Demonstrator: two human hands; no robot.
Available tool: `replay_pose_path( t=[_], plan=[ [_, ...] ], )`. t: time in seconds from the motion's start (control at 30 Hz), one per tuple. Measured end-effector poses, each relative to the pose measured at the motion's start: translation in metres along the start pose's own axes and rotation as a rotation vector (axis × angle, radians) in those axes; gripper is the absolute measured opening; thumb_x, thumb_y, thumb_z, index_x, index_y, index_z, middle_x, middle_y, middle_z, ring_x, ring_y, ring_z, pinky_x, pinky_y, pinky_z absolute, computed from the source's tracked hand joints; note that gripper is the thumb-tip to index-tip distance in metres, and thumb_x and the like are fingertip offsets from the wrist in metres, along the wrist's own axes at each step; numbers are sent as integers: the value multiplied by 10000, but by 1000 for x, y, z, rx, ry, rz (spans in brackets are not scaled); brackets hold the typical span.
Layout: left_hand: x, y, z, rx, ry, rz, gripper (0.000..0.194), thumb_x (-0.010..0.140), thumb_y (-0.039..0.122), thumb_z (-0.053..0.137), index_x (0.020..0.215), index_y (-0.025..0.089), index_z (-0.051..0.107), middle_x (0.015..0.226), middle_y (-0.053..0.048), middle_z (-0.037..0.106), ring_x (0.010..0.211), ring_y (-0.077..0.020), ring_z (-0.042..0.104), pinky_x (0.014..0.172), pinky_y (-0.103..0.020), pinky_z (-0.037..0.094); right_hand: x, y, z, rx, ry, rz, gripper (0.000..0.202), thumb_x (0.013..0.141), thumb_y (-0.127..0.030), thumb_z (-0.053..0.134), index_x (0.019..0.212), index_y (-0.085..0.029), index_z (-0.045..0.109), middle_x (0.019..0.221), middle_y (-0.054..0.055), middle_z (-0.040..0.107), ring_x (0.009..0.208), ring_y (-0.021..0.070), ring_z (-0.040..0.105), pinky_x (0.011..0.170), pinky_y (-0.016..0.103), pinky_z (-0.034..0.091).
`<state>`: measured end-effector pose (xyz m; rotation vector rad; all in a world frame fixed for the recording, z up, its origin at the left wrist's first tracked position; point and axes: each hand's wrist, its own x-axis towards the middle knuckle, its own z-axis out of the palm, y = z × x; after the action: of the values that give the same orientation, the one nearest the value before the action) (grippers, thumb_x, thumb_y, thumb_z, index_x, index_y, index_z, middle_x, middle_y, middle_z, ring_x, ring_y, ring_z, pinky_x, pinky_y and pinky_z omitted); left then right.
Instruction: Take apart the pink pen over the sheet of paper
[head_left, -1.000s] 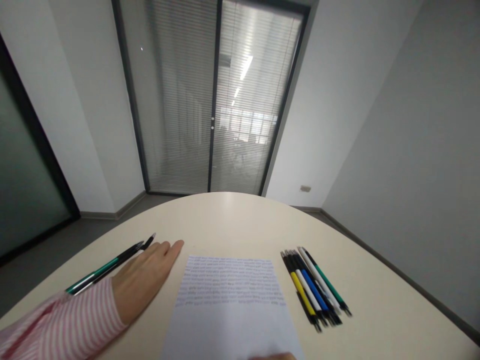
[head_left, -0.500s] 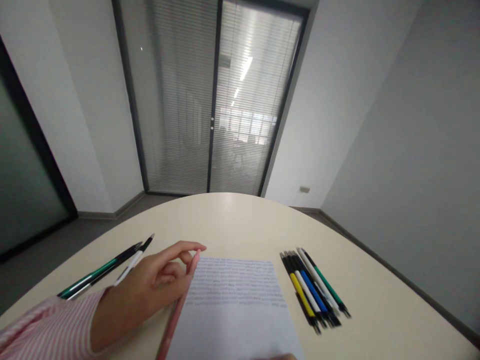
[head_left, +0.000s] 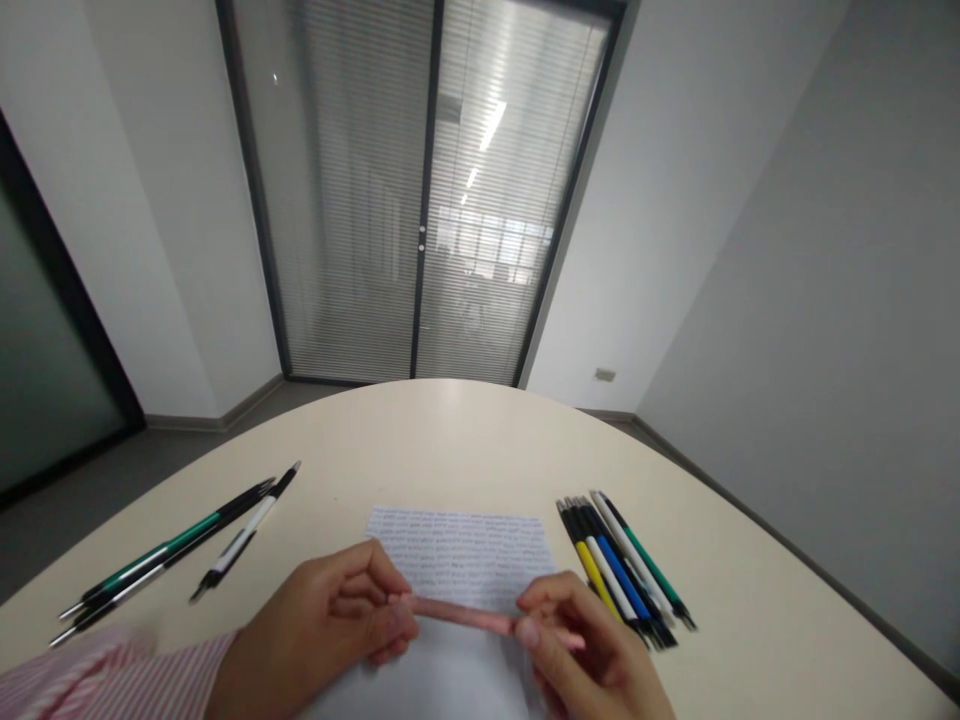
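Note:
A pink pen (head_left: 465, 616) lies crosswise above the printed sheet of paper (head_left: 465, 540). My left hand (head_left: 330, 630) pinches its left end and my right hand (head_left: 592, 660) pinches its right end. Both hands hover over the near half of the sheet, which hides under them. A bundle of several pens (head_left: 622, 570) in black, yellow, blue, white and green lies just right of my right hand.
Three pens (head_left: 172, 550), green, black and white-black, lie to the left on the cream round table (head_left: 465, 440). The table's far edge curves toward a glass door with blinds (head_left: 427, 200). A grey wall stands at the right.
My left hand picked up the pink pen beside the paper and swung it across the sheet. My right hand rose into view and took the other end.

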<state>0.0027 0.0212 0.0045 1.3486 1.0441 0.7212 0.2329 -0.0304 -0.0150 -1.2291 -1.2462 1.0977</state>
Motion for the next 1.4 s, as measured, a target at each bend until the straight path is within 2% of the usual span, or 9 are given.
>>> replay_pose_path(
  t=[0.13, 0.23, 0.4, 0.5, 0.6, 0.7, 1.0, 1.4],
  plan=[
    [4, 1, -9, 309, 12, 99, 206, 745, 384, 688, 733, 180, 663, 671, -1, 719, 640, -158, 646, 607, -238, 487, 4, -3, -2, 67, -48, 66, 395, 715, -552, 746, 796, -182, 631, 561, -98, 388, 471, 67, 376, 442, 185, 317],
    [3, 3, -10, 438, 8, 144, 173, 773, 363, 662, 746, 201, 714, 690, 10, 748, 658, -162, 675, 612, -219, 489, 5, -3, -2, 37, -49, 84, 396, 674, -518, 792, 805, -170, 656, 563, -102, 383, 494, 64, 333, 458, 188, 292],
    [-3, 1, -8, 582, 24, 261, 170, 842, 326, 606, 816, 255, 758, 743, 37, 769, 710, -152, 697, 677, -195, 480, 7, -2, -3, -21, -53, 148, 470, 697, -573, 748, 826, -125, 685, 547, -64, 493, 464, 65, 426, 449, 193, 328],
    [-5, 0, -8, 652, 76, 322, 167, 840, 344, 612, 778, 263, 745, 701, 42, 751, 661, -149, 678, 642, -203, 460, 7, -1, -2, -5, -65, 177, 483, 685, -575, 757, 844, -125, 685, 556, -40, 562, 434, 57, 451, 388, 161, 314],
    [-6, 0, -9, 686, 127, 363, 197, 829, 377, 624, 707, 239, 696, 631, 39, 694, 589, -142, 629, 586, -211, 427, 7, -2, -2, 22, -78, 192, 505, 680, -591, 751, 863, -124, 690, 579, -23, 599, 422, 48, 450, 353, 139, 299],
    [-8, -1, -8, 690, 147, 399, 278, 870, 425, 555, 698, 222, 639, 615, 32, 640, 571, -142, 590, 567, -219, 402, 6, -3, -1, 40, -75, 189, 494, 681, -577, 759, 865, -122, 705, 557, -27, 592, 417, 42, 442, 354, 137, 290],
    [-11, -9, -7, 784, 4, 480, 275, 960, 305, 390, 760, 227, 561, 715, 20, 618, 672, -156, 579, 644, -247, 375, 6, -2, -3, 6, -120, 150, 485, 724, -560, 735, 856, -96, 681, 561, -16, 597, 439, 46, 427, 357, 140, 281],
    [-11, -12, -10, 821, -10, 484, 266, 976, 278, 357, 779, 222, 527, 733, 21, 583, 691, -157, 556, 660, -251, 369, 4, -4, 0, 31, -112, 145, 492, 703, -574, 747, 817, -100, 684, 552, -10, 606, 432, 37, 424, 371, 141, 275]
  ],
)
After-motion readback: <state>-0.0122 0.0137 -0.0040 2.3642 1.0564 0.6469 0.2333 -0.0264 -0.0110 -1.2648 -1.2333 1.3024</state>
